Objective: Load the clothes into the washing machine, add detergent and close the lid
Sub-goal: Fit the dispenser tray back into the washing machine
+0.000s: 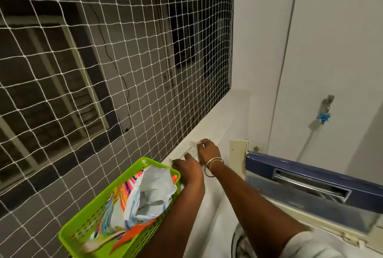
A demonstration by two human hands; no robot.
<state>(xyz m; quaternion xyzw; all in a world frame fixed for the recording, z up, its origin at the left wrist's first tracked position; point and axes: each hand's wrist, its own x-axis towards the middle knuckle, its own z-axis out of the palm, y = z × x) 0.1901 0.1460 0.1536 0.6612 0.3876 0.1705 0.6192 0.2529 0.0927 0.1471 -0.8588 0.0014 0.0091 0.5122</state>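
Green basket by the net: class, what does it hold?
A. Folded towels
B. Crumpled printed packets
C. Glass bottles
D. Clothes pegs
B: the green basket holds crumpled, colourful printed packets, some of them rising above its rim.

Soft, fairly dim indoor light comes from the upper right. The white wall (259, 50) is the brightest area, and everything beyond the net (103, 71) sits in darkness. The tap (325, 108) throws a faint shadow down to its left. Wide-angle distortion bows the net's cords and the wall pipe (288, 50) toward the edges. The left hand (187, 167), the right hand (208, 152) and the small white packet (193, 147) they pinch are soft. The washing machine lid (310, 177) is smeared as well.
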